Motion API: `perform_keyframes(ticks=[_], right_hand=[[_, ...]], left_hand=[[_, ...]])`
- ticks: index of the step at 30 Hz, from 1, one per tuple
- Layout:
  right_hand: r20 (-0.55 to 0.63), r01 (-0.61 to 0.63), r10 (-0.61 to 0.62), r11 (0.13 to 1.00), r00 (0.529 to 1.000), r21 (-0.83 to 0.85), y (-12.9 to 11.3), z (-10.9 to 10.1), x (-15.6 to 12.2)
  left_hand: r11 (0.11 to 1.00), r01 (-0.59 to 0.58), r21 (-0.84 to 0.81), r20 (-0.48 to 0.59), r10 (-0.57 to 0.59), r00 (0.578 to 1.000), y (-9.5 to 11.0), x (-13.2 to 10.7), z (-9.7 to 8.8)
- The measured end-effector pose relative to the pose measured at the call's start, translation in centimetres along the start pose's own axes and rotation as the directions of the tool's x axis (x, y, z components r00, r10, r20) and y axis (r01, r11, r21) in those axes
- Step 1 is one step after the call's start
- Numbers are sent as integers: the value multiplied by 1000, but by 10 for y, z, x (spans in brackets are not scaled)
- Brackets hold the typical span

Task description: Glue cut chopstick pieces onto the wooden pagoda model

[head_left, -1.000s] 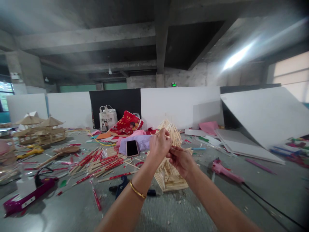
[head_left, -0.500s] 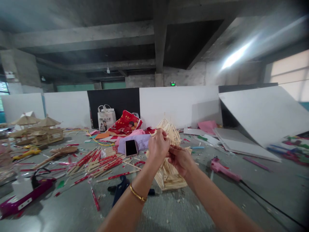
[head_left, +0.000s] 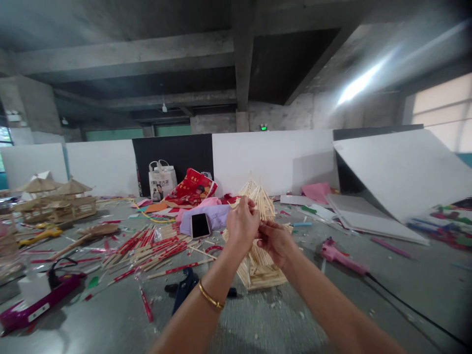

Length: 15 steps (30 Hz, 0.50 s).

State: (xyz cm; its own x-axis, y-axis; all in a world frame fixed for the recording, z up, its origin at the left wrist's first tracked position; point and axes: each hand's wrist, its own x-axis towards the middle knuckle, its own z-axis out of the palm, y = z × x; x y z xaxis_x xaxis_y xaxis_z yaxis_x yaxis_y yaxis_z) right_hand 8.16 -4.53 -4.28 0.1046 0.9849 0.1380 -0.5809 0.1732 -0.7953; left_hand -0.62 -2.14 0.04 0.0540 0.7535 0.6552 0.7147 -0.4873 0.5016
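Note:
A small tower built of thin wooden sticks (head_left: 262, 270) stands on the grey floor in front of me. My left hand (head_left: 241, 223), with a gold bangle on the wrist, is closed against the tower's upper left side, fingers pinched on its sticks. My right hand (head_left: 276, 242) is closed just to the right, pinching a thin wooden stick against the tower's middle. The tower's pointed top (head_left: 258, 194) shows above both hands; its mid section is hidden behind them.
Red-wrapped sticks (head_left: 151, 250) lie scattered at left, near a phone (head_left: 200, 225) on purple cloth. A dark blue glue gun (head_left: 186, 287) lies by my left forearm, a pink one (head_left: 341, 258) with a black cord at right. Finished stick pavilions (head_left: 55, 201) stand far left. White boards (head_left: 398, 172) lean behind.
Both hands stay on the tower with only slight finger shifts. The view has drifted a little.

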Motion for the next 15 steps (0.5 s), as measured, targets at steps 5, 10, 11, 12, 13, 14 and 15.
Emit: perform_keyframes(ticks=[5, 10, 11, 12, 13, 14, 15], right_hand=[[-3, 14, -14, 1000, 1000, -14, 0, -2, 1], [13, 18, -18, 1000, 1000, -24, -2, -1, 0], [15, 18, -18, 1000, 1000, -26, -2, -1, 0], [17, 19, -18, 999, 1000, -27, -1, 0, 0], [18, 19, -19, 999, 1000, -27, -1, 0, 0], [19, 20, -20, 999, 1000, -27, 0, -1, 0], [19, 22, -21, 999, 1000, -27, 0, -1, 1]], left_hand=[[1000, -25, 10, 4, 25, 1000, 0, 1, -1], [1000, 13, -22, -7, -13, 1000, 1, 1, 0], [999, 24, -32, -7, -25, 1000, 1, 1, 0], [999, 33, -40, -8, -34, 999, 1, 1, 0], [998, 41, -46, -10, -41, 999, 0, 1, 0], [998, 45, -50, -13, -46, 999, 0, 1, 0], [997, 46, -53, -14, -47, 999, 0, 0, 1]])
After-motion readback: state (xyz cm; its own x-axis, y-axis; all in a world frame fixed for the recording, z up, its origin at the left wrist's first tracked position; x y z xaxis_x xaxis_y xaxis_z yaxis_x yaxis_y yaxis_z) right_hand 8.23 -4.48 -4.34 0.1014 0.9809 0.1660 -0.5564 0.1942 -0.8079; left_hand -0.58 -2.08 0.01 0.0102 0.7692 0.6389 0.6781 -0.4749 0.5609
